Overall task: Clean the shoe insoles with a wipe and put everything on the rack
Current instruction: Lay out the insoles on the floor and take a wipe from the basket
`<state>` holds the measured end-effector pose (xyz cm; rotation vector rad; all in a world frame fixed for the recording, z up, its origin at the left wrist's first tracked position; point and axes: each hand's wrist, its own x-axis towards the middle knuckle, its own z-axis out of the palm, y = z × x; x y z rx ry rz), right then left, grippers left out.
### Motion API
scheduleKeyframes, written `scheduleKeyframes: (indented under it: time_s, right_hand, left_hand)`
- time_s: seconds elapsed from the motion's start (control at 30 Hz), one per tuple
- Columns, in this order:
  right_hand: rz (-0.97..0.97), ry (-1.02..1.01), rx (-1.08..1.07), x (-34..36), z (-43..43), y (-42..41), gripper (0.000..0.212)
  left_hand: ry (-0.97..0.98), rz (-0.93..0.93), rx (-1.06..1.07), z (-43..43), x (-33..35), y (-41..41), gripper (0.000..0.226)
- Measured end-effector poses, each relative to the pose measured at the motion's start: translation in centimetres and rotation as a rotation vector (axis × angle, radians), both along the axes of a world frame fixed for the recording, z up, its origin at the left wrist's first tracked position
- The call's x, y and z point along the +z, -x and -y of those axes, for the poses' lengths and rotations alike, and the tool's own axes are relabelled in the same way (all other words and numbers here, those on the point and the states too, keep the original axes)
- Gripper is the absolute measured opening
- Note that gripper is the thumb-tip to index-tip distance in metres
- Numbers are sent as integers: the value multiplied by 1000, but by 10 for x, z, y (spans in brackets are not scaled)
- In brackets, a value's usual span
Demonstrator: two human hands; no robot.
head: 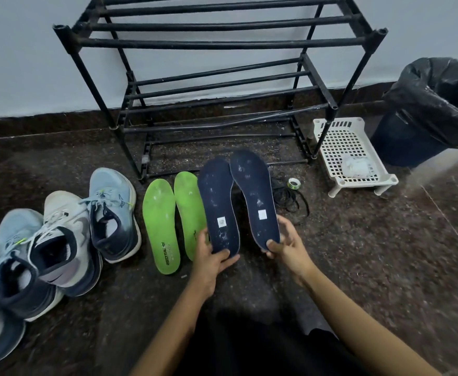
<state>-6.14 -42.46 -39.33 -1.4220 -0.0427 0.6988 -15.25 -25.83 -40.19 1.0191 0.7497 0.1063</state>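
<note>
Head view: grips the heel of 1 navy insole (219, 204) in the left hand (211, 263), thumb across its top, and pinches the heel of the other navy insole (253, 191) in the right hand (288, 249), both held tilted up just in front of the rack (217, 44). Shows 2 green insoles (161, 226) flat on the floor (358, 253) before the rack's left leg, shoes (111, 213) further left, a white basket (339, 142) just right.

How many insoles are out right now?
4. Two green insoles lie on the floor; left hand grips one navy insole, right hand grips the other navy insole. More may hide inside the shoes.
</note>
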Motion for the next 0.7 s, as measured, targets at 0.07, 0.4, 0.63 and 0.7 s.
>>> scheduleKeyframes:
  time_s: [0.07, 0.4, 0.63, 0.7]
  right_hand:
    - [-38, 26, 18, -10, 11, 13, 54]
    - [-122, 39, 46, -43, 54, 69, 86]
    - [-97, -24, 45, -45, 72, 102, 64]
    - [-120, -4, 58, -50, 78, 109, 65]
  left_hand:
    - [-5, -33, -7, 7, -8, 16, 65]
    - [157, -172, 5, 51, -35, 73, 67]
    - [210, -320, 84, 70, -53, 92, 68]
    - [213, -343, 101, 73, -60, 95, 66]
